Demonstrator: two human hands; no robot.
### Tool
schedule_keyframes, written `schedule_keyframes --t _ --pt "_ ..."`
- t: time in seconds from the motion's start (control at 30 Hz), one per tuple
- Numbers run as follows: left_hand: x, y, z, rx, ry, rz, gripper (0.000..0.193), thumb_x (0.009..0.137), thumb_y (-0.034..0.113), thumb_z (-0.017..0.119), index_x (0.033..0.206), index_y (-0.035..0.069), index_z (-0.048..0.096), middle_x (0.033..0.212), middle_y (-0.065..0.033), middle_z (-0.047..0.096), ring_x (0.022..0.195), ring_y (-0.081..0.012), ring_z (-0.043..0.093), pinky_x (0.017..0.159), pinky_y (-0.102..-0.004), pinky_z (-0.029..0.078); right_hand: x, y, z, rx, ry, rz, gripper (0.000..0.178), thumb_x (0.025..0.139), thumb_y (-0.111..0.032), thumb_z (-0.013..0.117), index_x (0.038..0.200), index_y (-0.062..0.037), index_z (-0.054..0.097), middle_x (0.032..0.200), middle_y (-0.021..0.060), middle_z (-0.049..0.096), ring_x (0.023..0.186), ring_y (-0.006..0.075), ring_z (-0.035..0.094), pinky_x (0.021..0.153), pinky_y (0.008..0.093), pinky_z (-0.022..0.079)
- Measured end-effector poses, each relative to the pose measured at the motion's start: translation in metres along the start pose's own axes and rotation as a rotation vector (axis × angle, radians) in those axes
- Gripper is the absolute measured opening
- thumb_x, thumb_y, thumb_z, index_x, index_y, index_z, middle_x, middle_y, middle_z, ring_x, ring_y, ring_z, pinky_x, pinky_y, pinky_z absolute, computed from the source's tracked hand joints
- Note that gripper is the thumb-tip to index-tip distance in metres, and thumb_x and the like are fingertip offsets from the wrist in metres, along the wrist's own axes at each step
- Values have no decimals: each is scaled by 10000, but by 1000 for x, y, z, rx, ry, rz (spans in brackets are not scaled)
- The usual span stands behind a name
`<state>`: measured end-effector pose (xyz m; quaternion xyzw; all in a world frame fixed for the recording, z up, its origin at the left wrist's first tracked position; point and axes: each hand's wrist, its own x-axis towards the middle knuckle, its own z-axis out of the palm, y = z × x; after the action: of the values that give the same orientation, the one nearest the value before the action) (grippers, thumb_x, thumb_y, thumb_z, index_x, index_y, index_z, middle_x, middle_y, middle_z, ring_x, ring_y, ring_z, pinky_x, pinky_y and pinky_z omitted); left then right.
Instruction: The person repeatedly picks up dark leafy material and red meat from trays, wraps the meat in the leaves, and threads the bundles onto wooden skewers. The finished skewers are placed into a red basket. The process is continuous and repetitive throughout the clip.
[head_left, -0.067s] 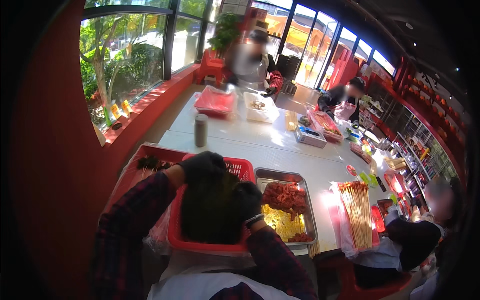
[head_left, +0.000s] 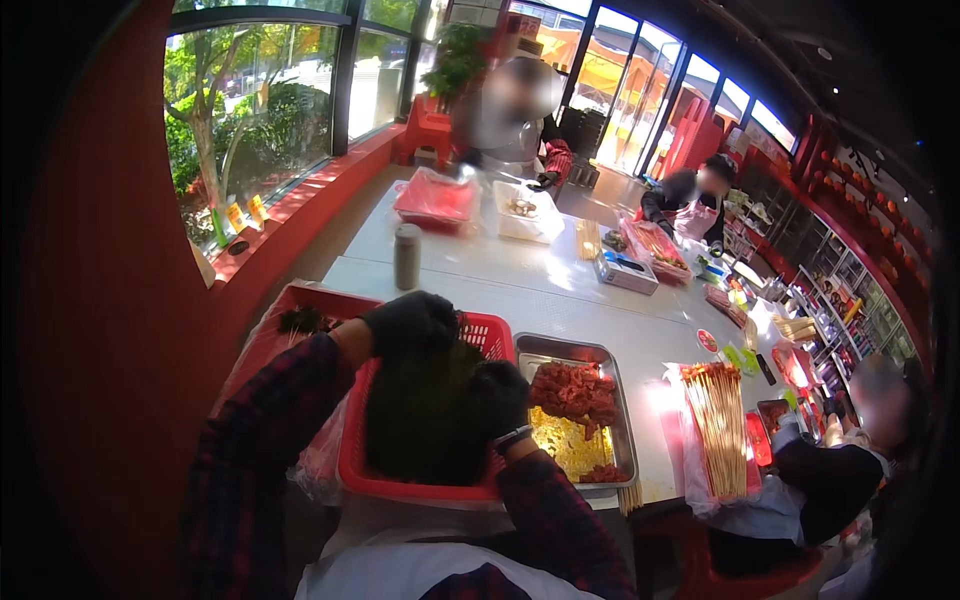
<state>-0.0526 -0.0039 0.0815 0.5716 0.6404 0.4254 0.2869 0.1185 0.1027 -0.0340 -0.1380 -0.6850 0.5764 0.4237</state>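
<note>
Black gloves cover both of my hands, which work over a red plastic basket (head_left: 345, 465) holding a dark leafy-looking mass (head_left: 425, 420). At the basket's far side my left hand (head_left: 412, 322) is closed, fingers curled inward; whatever it grips is lost in the dark. My right hand (head_left: 500, 395) bends over the basket's right part, its fingers closed near the dark mass, and what they pinch is hidden. Just right of it lies a steel tray (head_left: 622, 410) with red marinated meat pieces (head_left: 575, 395) above yellowish liquid.
Left of the basket, a plastic-lined red tray (head_left: 262, 345) holds dark skewered pieces. A grey can (head_left: 407, 256) stands beyond. Bundled skewers (head_left: 715, 430) lie to the right, beside a co-worker. Farther off are a red tray (head_left: 437, 200), a white tub (head_left: 527, 212) and two more people.
My left hand has risen slightly at the basket's far side. The whole view has shifted a little; my right hand stays in nearly the same place.
</note>
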Motion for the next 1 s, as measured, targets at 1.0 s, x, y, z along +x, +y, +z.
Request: schedule_keyframes --t 1.0 --pt "14 -66 89 -500 160 191 318 774 96 602 1080 24 554 1012 -106 588 913 -172 558 813 -284 445 2 -19 -6 140 -4 177 124 799 -65 551 899 -3 589 825 82 602 784 161 572 711 252 458"
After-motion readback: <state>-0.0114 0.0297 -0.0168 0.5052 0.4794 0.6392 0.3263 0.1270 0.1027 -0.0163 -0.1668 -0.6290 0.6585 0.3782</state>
